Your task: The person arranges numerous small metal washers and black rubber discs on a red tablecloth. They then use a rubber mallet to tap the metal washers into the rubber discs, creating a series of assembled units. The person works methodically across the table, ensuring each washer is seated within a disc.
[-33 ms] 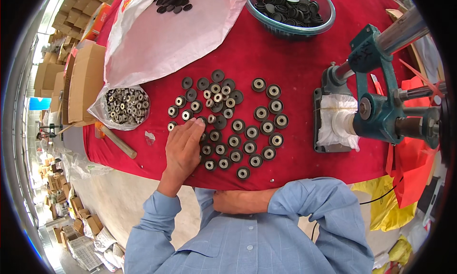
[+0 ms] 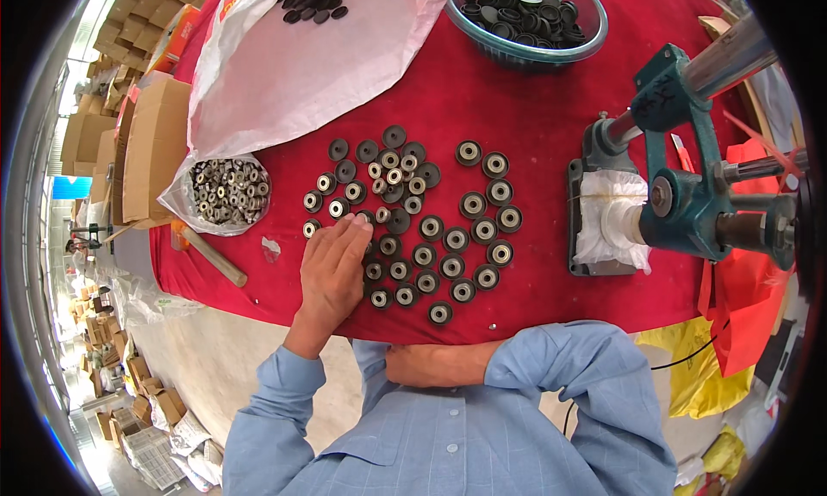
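Observation:
My left hand (image 2: 334,268) lies over the left side of a spread of small round parts, fingers stretched close together. Its fingertips touch a dark disc beside a small loose bearing (image 2: 382,214); the thumb and anything under the palm are hidden. Several black wheels with metal bearings in their centres, such as this wheel (image 2: 456,239), lie on the red cloth. Above the hand, several bearings (image 2: 389,159) rest among or on plain black discs (image 2: 394,137). My right forearm (image 2: 439,365) crosses in front of my body below the table edge; its hand and fingers are hidden.
A green hand press (image 2: 680,186) stands at right. A clear bowl (image 2: 594,43) of black discs and a white bag (image 2: 301,91) with loose discs are at the back. A bag of bearings (image 2: 231,194) and a hammer (image 2: 214,259) lie left, near cardboard boxes (image 2: 155,151).

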Motion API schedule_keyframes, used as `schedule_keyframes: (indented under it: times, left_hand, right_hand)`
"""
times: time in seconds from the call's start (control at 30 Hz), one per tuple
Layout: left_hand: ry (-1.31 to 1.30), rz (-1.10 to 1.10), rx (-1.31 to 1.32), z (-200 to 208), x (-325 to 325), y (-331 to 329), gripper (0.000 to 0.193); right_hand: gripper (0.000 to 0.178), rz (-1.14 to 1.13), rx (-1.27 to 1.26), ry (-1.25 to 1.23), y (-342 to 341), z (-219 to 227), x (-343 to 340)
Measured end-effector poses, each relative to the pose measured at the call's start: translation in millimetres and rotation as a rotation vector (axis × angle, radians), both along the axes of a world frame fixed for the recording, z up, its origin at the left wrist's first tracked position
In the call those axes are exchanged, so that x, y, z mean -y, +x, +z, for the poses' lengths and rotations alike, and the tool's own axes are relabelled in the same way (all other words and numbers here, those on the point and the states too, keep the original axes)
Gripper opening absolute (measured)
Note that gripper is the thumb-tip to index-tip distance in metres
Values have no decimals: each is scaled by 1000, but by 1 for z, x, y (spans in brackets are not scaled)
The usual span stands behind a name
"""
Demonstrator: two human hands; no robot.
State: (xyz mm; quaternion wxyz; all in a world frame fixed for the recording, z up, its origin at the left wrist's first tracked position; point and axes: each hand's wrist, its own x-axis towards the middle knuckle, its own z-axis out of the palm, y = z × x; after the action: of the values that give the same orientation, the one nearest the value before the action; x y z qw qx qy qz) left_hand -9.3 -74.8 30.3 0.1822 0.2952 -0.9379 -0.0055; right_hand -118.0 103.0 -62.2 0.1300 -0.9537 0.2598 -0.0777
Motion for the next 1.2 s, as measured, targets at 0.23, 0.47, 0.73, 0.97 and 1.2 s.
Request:
schedule_keyframes:
  times: [0.23,0.47,0.73,0.97,1.2]
  left_hand:
    - [25,-16,134,7,-4,4,56]
    - [-5,-17,140,-2,-9,1,52]
    - [223,144,-202,1,-5,-6,34]
    - [84,154,-170,12,7,-39,29]
    - [146,185,-216,2,15,-46,24]
  right_hand:
    - [22,-22,-36,-32,-5,9,1]
    - [20,9,-53,-40,-8,12,7]
    - [17,22,-36,10,-9,7,5]
    - [24,-53,36,-54,-3,-2,-2]
    - [22,-2,44,74,1,-2,1]
